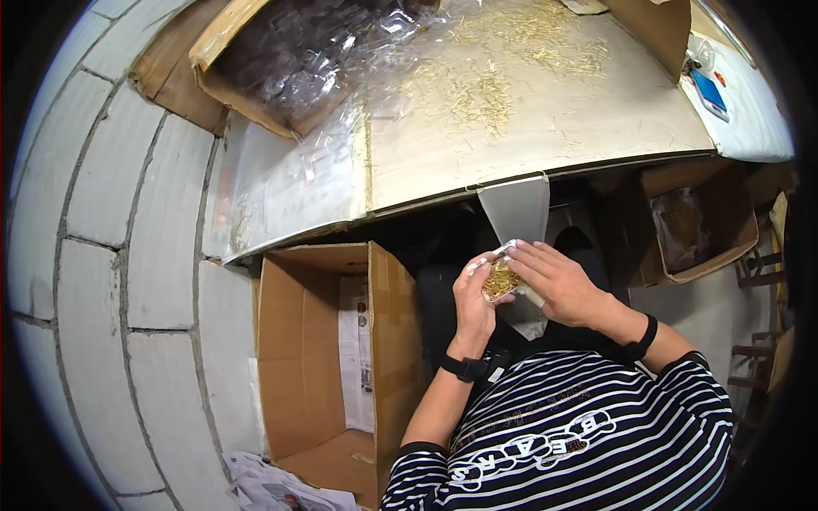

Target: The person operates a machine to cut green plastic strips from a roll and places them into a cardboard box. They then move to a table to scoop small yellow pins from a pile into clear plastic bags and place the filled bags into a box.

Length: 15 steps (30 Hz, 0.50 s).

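Both hands meet over my lap around a small clear plastic box (501,282) full of thin gold-coloured metal pieces. My left hand (474,300) grips the box from its left side, thumb and fingers around its edge. My right hand (559,284) reaches in from the right, its fingers closed together against the top and right side of the box. Part of the box is hidden behind those fingers. Just beyond the hands, a grey chute-like strip (516,209) hangs from the front edge of the worktable (545,153).
Loose gold pieces (481,98) are scattered over the tabletop. A tilted carton (285,72) of clear plastic boxes lies at the back left. Below stand an open cardboard box (396,366) on the left and another carton (711,221) on the right. A blue device (709,94) rests at the far right.
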Each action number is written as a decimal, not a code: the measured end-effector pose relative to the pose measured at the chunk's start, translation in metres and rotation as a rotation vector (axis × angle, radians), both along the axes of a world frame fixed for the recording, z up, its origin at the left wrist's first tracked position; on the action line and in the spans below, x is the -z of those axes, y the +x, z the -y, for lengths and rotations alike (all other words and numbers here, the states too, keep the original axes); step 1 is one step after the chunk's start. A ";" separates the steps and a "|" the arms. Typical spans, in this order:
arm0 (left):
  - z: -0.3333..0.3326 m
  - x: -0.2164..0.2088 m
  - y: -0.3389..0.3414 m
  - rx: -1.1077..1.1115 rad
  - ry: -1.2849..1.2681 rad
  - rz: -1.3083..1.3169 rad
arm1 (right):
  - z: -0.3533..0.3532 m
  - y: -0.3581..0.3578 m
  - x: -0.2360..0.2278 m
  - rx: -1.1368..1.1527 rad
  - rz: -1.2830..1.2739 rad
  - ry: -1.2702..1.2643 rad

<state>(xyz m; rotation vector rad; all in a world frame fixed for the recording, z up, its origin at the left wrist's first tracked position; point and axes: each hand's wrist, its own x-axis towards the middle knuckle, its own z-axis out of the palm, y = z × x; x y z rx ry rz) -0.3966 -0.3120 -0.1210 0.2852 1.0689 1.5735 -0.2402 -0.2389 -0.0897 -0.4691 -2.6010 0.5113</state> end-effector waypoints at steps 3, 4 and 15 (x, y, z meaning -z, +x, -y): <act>-0.006 0.008 0.003 -0.085 0.087 -0.005 | 0.006 -0.008 -0.005 -0.015 -0.042 -0.036; -0.004 0.007 0.002 -0.054 0.088 -0.007 | 0.003 -0.007 0.001 -0.018 -0.001 -0.013; -0.001 0.008 -0.001 0.023 0.060 -0.019 | -0.010 -0.004 0.006 -0.048 -0.131 -0.216</act>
